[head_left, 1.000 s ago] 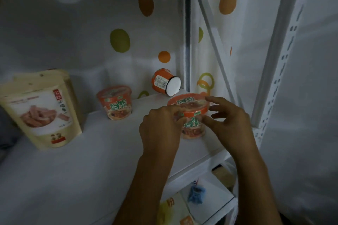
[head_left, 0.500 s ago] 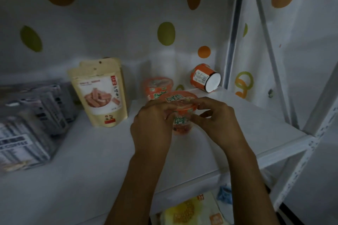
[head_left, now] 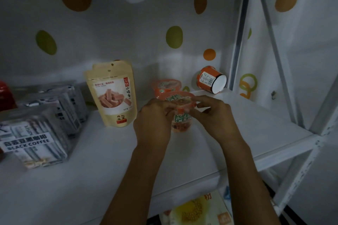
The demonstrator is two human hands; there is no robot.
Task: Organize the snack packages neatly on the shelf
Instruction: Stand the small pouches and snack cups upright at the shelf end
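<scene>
An orange snack cup (head_left: 182, 117) with green lettering stands on the white shelf (head_left: 237, 133). My left hand (head_left: 153, 120) grips its left side and my right hand (head_left: 214, 115) pinches its rim from the right. A second orange cup (head_left: 165, 86) stands upright just behind it. A third orange cup (head_left: 210, 79) lies on its side in the back right corner, white base facing me. A beige pouch of hawthorn strips (head_left: 112, 95) stands upright to the left of the cups.
Clear packs of black coffee sachets (head_left: 36, 142) are stacked at the left, more grey packs (head_left: 67, 104) behind them. A red object (head_left: 4, 95) shows at the far left edge. A yellow package (head_left: 197, 210) lies on the lower shelf. White uprights (head_left: 239, 42) frame the right side.
Both hands have carried the held cup leftward along the shelf, close in front of the upright cup. My view has swung left, bringing the coffee packs into sight.
</scene>
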